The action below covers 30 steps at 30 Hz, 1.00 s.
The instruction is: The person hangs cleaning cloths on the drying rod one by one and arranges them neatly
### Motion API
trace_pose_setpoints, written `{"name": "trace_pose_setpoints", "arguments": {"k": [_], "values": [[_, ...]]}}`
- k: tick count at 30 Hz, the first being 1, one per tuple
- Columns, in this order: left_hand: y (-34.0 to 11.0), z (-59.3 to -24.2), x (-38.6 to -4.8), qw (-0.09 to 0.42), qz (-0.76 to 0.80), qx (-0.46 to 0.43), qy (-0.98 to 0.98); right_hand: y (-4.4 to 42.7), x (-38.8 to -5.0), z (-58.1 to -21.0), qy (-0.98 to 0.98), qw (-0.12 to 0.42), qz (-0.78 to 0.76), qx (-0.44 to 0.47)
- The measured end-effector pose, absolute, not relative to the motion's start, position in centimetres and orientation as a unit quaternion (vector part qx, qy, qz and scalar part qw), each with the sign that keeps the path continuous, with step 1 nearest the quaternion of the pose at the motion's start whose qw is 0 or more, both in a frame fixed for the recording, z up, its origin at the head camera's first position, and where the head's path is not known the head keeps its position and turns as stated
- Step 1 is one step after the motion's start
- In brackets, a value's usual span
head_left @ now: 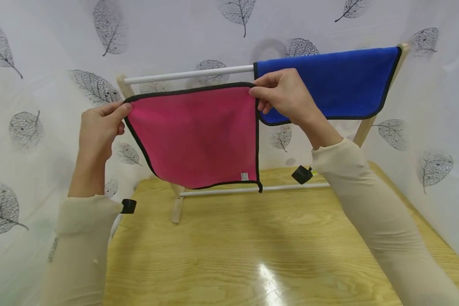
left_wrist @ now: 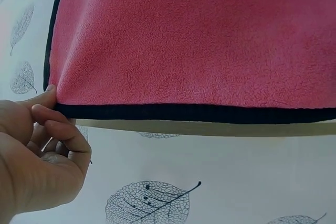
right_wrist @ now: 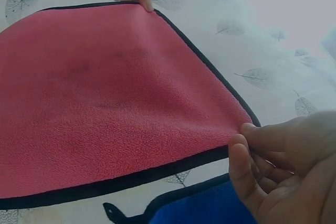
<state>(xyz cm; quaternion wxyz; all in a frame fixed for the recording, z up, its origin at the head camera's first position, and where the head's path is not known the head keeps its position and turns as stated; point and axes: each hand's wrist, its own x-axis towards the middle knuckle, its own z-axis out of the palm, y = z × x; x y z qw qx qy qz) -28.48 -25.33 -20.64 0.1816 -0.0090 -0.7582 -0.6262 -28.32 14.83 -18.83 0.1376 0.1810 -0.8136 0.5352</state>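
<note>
A pink towel (head_left: 199,136) with black edging hangs spread between both hands, in front of a rack's white upper bar (head_left: 187,75). My left hand (head_left: 99,131) pinches its top left corner, and my right hand (head_left: 287,95) pinches the top right one. In the left wrist view, the thumb and fingers of the left hand (left_wrist: 42,150) hold the corner by the dark edge. Seen from the right wrist, the towel (right_wrist: 115,103) is stretched between the two corners. A blue towel (head_left: 329,85) with black edging is draped over the bar's right half, just behind the right hand.
The rack has wooden side posts (head_left: 363,131) and a lower white bar (head_left: 222,192). It stands on a wood-grain table (head_left: 214,246). Behind it hangs a white sheet (head_left: 168,25) printed with dark leaves. Small black pieces are at both sleeve cuffs.
</note>
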Motion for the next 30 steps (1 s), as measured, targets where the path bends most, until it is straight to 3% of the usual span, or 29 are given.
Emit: {"name": "trace_pose_setpoints", "arguments": {"k": [30], "values": [[-23.8, -15.7, -30.6, 0.19, -0.754, -0.009, -0.629, 13.8, -30.9, -14.1, -0.745, 0.121, 0.634, 0.166]]}}
